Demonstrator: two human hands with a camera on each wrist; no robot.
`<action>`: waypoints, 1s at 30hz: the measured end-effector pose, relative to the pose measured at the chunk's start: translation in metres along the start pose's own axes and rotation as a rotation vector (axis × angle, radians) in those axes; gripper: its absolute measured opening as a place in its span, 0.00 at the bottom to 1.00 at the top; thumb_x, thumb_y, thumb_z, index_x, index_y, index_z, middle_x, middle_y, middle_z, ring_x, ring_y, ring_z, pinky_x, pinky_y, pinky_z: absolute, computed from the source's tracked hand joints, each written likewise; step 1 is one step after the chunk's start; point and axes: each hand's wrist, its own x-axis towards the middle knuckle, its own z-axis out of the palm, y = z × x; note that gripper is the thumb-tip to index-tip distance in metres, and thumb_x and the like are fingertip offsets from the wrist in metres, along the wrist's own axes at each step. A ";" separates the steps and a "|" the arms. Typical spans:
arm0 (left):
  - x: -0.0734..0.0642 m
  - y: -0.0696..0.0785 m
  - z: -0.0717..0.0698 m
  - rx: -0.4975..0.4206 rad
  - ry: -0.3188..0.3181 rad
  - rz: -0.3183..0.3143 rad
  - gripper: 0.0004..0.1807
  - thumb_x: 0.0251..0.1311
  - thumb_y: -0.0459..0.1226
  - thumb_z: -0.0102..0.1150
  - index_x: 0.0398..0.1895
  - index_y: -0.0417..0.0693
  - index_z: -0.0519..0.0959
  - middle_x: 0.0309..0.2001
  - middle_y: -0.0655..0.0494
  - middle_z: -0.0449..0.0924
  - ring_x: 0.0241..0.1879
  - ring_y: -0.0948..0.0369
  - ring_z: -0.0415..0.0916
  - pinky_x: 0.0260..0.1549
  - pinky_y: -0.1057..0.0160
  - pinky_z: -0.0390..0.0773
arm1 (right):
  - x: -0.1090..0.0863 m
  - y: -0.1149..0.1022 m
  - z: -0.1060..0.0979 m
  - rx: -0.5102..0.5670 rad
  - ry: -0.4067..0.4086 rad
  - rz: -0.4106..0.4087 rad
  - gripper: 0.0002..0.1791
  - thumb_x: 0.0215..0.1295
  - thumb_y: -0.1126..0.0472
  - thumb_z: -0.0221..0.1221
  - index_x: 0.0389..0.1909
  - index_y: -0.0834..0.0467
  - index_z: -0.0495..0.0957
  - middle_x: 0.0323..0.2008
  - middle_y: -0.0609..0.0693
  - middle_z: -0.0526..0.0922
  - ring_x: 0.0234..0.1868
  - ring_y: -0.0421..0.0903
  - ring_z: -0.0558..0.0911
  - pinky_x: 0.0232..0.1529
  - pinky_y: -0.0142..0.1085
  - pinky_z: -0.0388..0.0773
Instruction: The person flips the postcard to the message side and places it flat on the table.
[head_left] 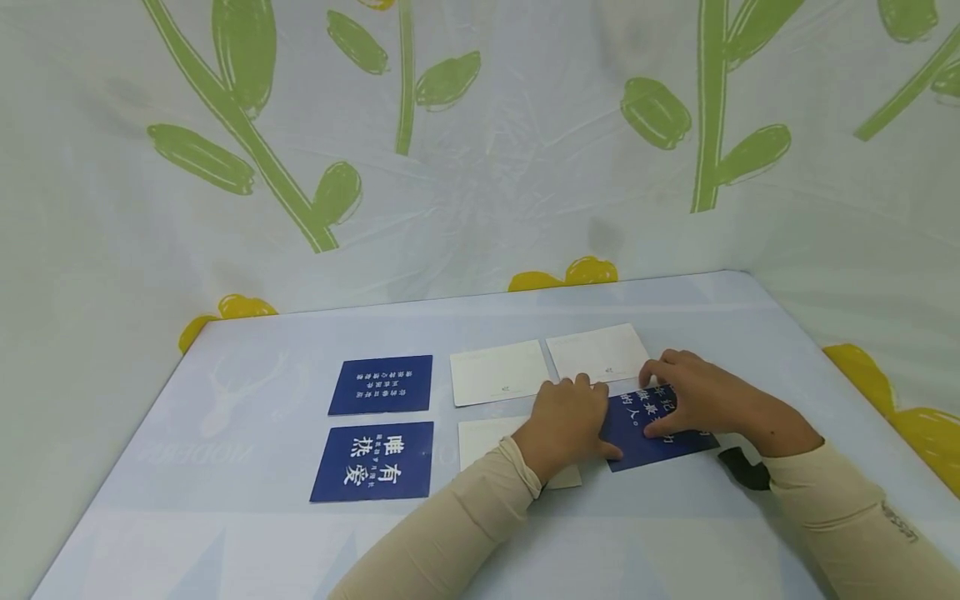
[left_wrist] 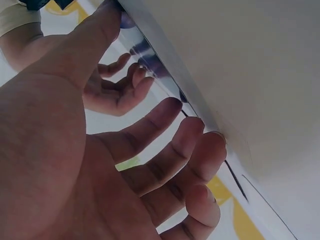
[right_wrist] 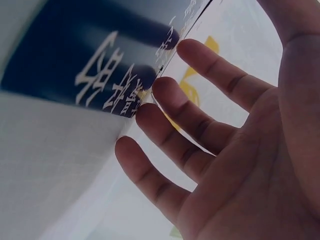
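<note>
A dark blue card (head_left: 633, 446) with white characters lies on the table between both hands. My left hand (head_left: 561, 421) is at its left side, fingertips on the far left corner and thumb at the left edge. From the right, my right hand (head_left: 705, 396) reaches over the card, its thumb on the printed face and its fingers spread around the far edge. In the right wrist view, the fingertips (right_wrist: 165, 92) sit along the blue card's edge. A white card (head_left: 480, 437) is partly hidden under my left hand and wrist.
Two more white cards, one left (head_left: 498, 371) and one right (head_left: 600, 354), lie farther back. On the left are two blue cards, one behind (head_left: 382, 385) and one in front (head_left: 372, 487). A small dark object (head_left: 744, 468) shows beside the right wrist. A leaf-patterned curtain (head_left: 510, 183) hangs behind the table.
</note>
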 end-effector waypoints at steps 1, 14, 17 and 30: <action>0.000 0.000 -0.001 -0.001 -0.001 -0.002 0.46 0.46 0.72 0.65 0.63 0.55 0.75 0.45 0.59 0.81 0.39 0.63 0.78 0.36 0.62 0.79 | 0.000 0.000 0.000 0.002 -0.002 0.000 0.34 0.40 0.38 0.77 0.47 0.51 0.79 0.42 0.50 0.78 0.44 0.48 0.75 0.45 0.48 0.80; 0.000 -0.003 0.000 -0.024 -0.027 -0.052 0.51 0.42 0.74 0.65 0.65 0.53 0.73 0.47 0.57 0.80 0.42 0.61 0.79 0.39 0.62 0.80 | 0.000 0.005 -0.004 0.036 -0.048 0.033 0.34 0.40 0.40 0.78 0.46 0.51 0.79 0.43 0.51 0.78 0.45 0.50 0.74 0.46 0.50 0.80; 0.001 -0.003 0.002 -0.038 -0.029 -0.052 0.52 0.42 0.74 0.65 0.66 0.53 0.72 0.47 0.57 0.80 0.41 0.61 0.78 0.39 0.62 0.80 | 0.001 0.006 -0.004 0.049 -0.056 0.031 0.34 0.39 0.40 0.78 0.46 0.52 0.78 0.42 0.51 0.77 0.45 0.50 0.74 0.45 0.49 0.80; 0.003 -0.005 0.005 -0.054 -0.025 -0.058 0.54 0.41 0.74 0.65 0.67 0.52 0.68 0.49 0.56 0.77 0.42 0.61 0.78 0.38 0.61 0.81 | 0.001 0.005 -0.005 0.064 -0.053 0.032 0.36 0.39 0.40 0.79 0.47 0.53 0.78 0.42 0.53 0.74 0.44 0.51 0.72 0.44 0.46 0.80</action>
